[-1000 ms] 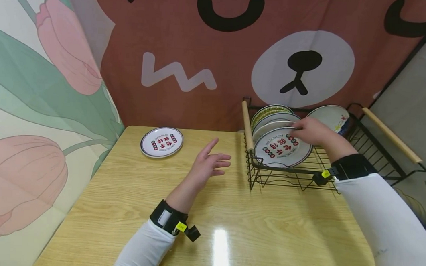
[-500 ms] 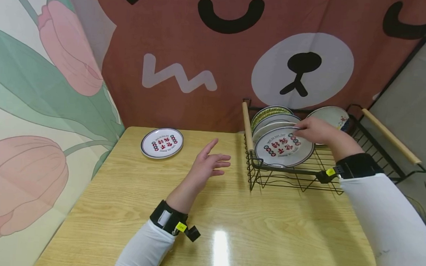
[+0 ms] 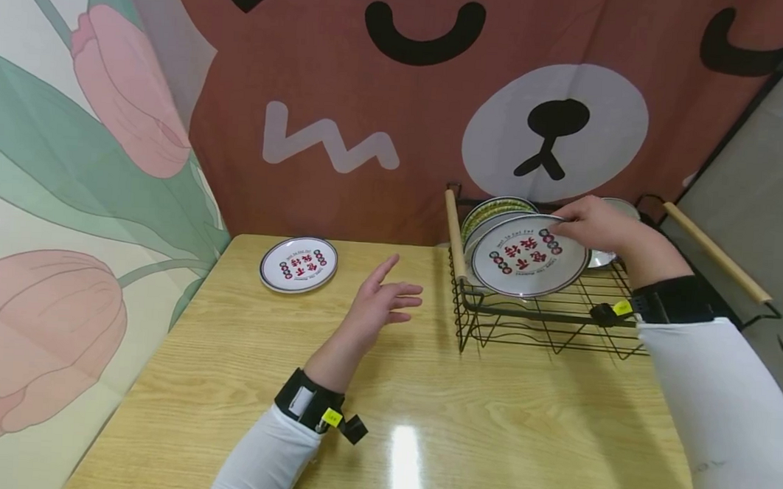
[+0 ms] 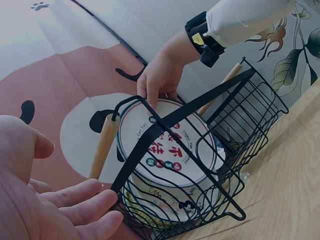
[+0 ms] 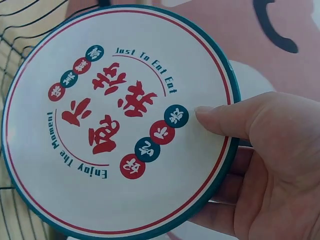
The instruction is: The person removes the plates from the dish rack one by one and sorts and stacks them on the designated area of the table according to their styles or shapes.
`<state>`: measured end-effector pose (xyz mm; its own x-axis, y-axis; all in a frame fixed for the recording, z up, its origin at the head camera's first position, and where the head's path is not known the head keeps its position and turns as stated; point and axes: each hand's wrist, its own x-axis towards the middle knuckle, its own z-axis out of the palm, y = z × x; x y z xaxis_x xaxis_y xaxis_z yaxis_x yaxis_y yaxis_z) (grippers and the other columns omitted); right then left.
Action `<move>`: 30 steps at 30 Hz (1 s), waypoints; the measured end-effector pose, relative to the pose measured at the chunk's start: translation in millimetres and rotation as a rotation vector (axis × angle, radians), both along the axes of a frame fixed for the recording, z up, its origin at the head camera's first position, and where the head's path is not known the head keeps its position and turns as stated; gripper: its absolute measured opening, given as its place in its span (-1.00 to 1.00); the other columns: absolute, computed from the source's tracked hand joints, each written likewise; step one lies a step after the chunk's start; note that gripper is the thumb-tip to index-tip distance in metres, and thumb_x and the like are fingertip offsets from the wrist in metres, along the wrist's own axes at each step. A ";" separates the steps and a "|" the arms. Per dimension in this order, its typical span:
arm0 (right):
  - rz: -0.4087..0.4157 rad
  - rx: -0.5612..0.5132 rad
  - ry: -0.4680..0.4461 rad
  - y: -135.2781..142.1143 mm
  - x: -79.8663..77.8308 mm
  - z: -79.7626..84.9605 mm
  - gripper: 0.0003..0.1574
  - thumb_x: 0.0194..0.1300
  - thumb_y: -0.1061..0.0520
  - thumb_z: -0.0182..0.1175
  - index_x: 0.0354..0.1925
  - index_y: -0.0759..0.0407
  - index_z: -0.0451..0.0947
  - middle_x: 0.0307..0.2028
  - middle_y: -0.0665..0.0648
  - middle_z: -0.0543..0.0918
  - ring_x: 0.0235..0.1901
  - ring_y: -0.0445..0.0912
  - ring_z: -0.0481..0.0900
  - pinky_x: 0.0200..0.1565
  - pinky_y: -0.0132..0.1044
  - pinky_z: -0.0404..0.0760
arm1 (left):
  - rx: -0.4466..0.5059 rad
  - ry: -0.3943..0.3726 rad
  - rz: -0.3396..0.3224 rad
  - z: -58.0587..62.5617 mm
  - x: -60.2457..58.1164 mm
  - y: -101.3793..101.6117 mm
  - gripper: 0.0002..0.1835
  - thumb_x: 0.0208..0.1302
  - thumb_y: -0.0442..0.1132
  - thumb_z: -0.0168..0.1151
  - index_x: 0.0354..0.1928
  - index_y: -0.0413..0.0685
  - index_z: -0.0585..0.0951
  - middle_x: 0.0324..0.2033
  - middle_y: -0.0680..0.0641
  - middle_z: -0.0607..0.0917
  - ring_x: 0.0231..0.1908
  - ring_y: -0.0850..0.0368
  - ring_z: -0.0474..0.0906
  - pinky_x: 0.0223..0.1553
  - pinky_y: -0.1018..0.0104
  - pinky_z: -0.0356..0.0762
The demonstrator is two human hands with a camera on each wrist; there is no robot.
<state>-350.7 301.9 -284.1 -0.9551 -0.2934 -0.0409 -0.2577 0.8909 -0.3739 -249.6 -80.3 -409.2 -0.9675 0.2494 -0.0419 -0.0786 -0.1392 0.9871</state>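
Note:
A white plate (image 3: 530, 263) with red characters and a dark rim is tilted above the left part of a black wire dish rack (image 3: 560, 317). My right hand (image 3: 598, 224) pinches its right edge; in the right wrist view the thumb (image 5: 225, 117) lies on the printed face and the fingers are behind the rim. Over the table, left of the rack, my left hand (image 3: 380, 300) hangs with fingers spread, holding nothing. A matching plate (image 3: 299, 265) lies flat at the back left of the table.
Behind the held plate, green-patterned plates (image 3: 493, 209) stand in the rack. Another plate (image 3: 622, 206) at its back right is partly hidden by my right hand. Wooden handles (image 3: 717, 252) top both rack ends. A bear-print cloth (image 3: 348, 65) hangs behind the table.
My right hand has lifted the printed plate up out of its place in the rack and slightly right. The left hand has stayed where it was.

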 end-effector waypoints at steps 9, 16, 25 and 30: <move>-0.057 -0.113 0.034 1.0 6.9 19.0 -0.49 0.58 -0.10 0.07 0.06 0.30 0.67 -0.39 0.22 0.76 -0.50 0.00 0.71 -0.38 -0.24 0.59 | 0.008 0.010 0.014 4.3 -1.6 -7.2 -0.34 0.56 -0.14 -0.01 0.60 0.44 0.11 0.21 -0.29 0.68 0.16 -0.15 0.70 0.08 0.05 0.71; -0.114 -0.289 0.069 5.8 10.0 21.8 -0.37 0.54 -0.20 0.09 0.13 0.32 0.63 -0.41 0.08 0.76 -0.47 -0.10 0.70 -0.36 -0.33 0.64 | 0.037 0.000 0.039 8.1 -2.3 -12.2 -0.32 0.55 -0.15 0.00 0.60 0.45 0.09 0.17 -0.24 0.71 0.14 -0.12 0.71 0.06 0.08 0.72; -0.203 -0.663 0.014 -3.2 14.2 11.1 -0.34 0.54 -0.19 0.07 0.28 0.29 0.47 -0.43 -0.18 0.73 -0.51 -0.20 0.76 -0.44 -0.24 0.75 | 0.061 0.005 0.052 12.5 -1.3 -15.3 -0.30 0.54 -0.16 0.00 0.61 0.40 0.06 0.16 -0.25 0.72 0.09 -0.08 0.74 -0.03 0.16 0.74; -0.287 -0.820 -0.040 -7.9 20.4 3.9 -0.28 0.48 -0.24 0.13 0.35 0.21 0.42 -0.38 -0.19 0.75 -0.45 -0.22 0.77 -0.38 -0.31 0.76 | 0.063 0.000 0.052 13.7 -0.1 -15.6 -0.33 0.55 -0.16 -0.01 0.60 0.40 0.11 0.14 -0.25 0.72 0.06 -0.04 0.75 -0.02 0.15 0.74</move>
